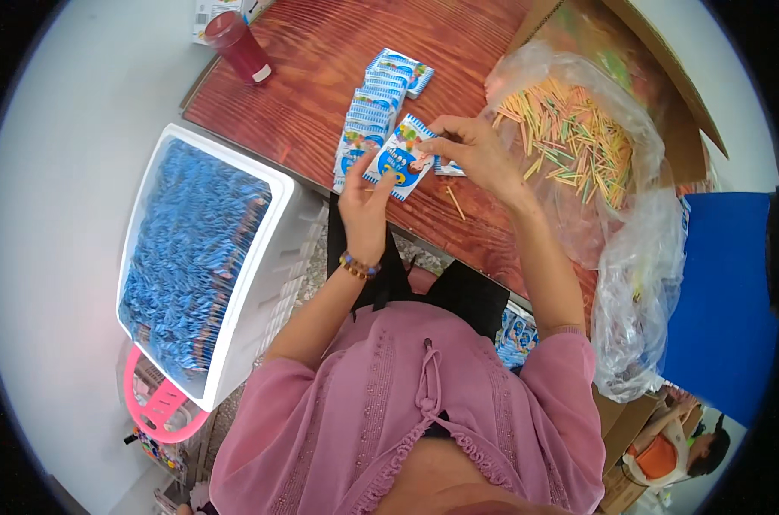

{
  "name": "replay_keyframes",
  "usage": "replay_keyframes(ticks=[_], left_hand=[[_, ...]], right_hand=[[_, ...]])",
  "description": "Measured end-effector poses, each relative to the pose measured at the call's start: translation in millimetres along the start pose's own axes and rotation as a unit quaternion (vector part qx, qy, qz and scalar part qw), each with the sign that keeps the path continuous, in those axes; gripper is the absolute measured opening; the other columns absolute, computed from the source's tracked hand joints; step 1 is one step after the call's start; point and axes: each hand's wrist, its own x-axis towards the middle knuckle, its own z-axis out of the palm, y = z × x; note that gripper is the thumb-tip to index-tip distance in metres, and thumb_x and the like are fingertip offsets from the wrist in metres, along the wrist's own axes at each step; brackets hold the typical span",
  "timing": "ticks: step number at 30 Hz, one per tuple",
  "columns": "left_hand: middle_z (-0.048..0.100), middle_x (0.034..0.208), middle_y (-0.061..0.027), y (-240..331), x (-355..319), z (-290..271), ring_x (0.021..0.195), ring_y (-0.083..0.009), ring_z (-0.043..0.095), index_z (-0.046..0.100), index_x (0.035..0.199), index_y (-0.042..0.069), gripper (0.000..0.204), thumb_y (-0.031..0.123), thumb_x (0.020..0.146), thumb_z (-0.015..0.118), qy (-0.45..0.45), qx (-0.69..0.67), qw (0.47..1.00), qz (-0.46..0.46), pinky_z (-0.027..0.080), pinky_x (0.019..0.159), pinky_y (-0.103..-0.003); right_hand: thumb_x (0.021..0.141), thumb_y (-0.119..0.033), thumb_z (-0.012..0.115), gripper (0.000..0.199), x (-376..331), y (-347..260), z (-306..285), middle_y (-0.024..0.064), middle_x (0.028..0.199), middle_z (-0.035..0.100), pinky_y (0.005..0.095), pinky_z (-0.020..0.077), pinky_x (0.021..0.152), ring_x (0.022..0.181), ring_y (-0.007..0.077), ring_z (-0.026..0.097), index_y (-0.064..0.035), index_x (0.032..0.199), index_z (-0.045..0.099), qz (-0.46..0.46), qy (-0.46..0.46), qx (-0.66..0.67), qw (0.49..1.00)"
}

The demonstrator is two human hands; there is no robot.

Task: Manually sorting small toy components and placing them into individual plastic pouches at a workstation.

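Observation:
A small blue-and-white packet is held up over the near edge of the wooden table. My left hand pinches its lower left side. At its upper right edge, the thumb and fingers of my right hand close on it. Just behind the packet, an overlapping row of similar packets lies on the table. Part of another packet shows beneath my right hand. Two thin yellowish sticks lie near the table edge. Whether the held packet is sealed or open is hard to make out.
To the right, a clear plastic bag spreads around a heap of coloured sticks, with a cardboard box behind. A white bin full of blue packets stands left. A reddish cup sits far left. Another person appears lower right.

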Motion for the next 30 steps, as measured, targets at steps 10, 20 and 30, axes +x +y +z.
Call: replay_keyframes(ticks=[10, 20, 30], left_hand=[[0.039, 0.134, -0.0285, -7, 47, -18, 0.126, -0.0410, 0.037, 0.020, 0.140, -0.007, 0.105, 0.030, 0.065, 0.082, 0.047, 0.570, 0.777, 0.262, 0.029, 0.106, -0.047], [0.048, 0.125, -0.0232, -8, 56, -4, 0.119, -0.0366, 0.043, 0.023, 0.141, -0.006, 0.101, 0.032, 0.067, 0.081, 0.091, 0.597, 0.771, 0.200, 0.030, 0.105, -0.047], [0.046, 0.125, -0.0257, -7, 48, -20, 0.115, -0.0409, 0.045, 0.019, 0.140, -0.008, 0.104, 0.012, 0.062, 0.084, 0.095, 0.499, 0.822, 0.257, 0.036, 0.099, -0.045]], right_hand=[[0.083, -0.026, 0.064, 0.025, 58, 18, 59, 0.0134, 0.082, 0.067, 0.0337, 0.0473, 0.067, 0.075, 0.0235, 0.064, -0.0051, 0.096, 0.067, 0.011, -0.019, -0.197, 0.980], [0.076, -0.049, 0.066, 0.043, 172, 54, -21, 0.0163, 0.097, 0.066, 0.0528, 0.0435, 0.082, 0.097, 0.0362, 0.061, -0.0100, 0.094, 0.072, 0.037, 0.123, -0.359, 0.924], [0.091, -0.022, 0.059, 0.023, 116, 36, 43, 0.0127, 0.074, 0.061, 0.0315, 0.0442, 0.061, 0.069, 0.0174, 0.058, 0.0009, 0.095, 0.060, -0.099, 0.029, -0.057, 0.993]])
